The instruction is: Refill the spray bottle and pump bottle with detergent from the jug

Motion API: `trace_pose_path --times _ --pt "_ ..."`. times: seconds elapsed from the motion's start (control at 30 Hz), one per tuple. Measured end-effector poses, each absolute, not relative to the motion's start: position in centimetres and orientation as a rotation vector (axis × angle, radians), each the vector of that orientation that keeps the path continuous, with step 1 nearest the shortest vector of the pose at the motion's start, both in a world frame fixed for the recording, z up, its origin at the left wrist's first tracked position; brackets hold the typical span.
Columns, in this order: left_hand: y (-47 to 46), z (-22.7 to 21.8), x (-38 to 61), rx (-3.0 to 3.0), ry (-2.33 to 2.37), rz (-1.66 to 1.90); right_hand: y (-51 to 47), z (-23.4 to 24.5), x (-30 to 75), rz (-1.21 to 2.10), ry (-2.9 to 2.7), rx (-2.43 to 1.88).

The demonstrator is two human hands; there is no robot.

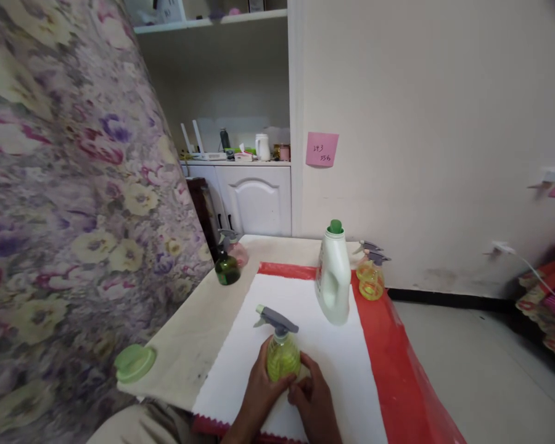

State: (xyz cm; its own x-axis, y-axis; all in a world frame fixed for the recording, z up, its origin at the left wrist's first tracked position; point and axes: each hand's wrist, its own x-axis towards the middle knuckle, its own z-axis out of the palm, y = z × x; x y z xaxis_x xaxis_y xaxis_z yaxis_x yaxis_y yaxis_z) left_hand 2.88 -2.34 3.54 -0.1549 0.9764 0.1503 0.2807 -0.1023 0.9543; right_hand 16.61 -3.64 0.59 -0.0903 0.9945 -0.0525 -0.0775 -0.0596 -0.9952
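A yellow-green clear spray bottle (283,359) with a grey trigger head stands upright over the white sheet (231,376), its nozzle turned to the left. My left hand (263,382) is wrapped round the bottle's left side and lower front. My right hand (313,394) is at the bottle's right side, with its index finger against it and the other fingers curled. Behind the hands stands a large pale green jug (333,277) with a handle and a green spout, no cap on it.
At the back right are two yellow spray bottles (371,287). A dark green bottle (227,269) and a pink spray bottle (238,254) stand at the back left. A light green round lid-like piece (135,362) sits at the table's left corner. A flowered curtain (87,203) hangs at left.
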Motion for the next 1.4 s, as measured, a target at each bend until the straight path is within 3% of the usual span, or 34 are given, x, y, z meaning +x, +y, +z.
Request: trace_pose_path --times 0.87,1.4 --pt "-2.3 1.9 2.8 1.424 1.323 1.357 -4.1 1.1 16.6 1.197 -1.307 -1.263" --pt "-2.8 5.2 3.8 1.433 1.369 1.382 -4.2 0.5 16.5 1.235 -1.27 -1.254"
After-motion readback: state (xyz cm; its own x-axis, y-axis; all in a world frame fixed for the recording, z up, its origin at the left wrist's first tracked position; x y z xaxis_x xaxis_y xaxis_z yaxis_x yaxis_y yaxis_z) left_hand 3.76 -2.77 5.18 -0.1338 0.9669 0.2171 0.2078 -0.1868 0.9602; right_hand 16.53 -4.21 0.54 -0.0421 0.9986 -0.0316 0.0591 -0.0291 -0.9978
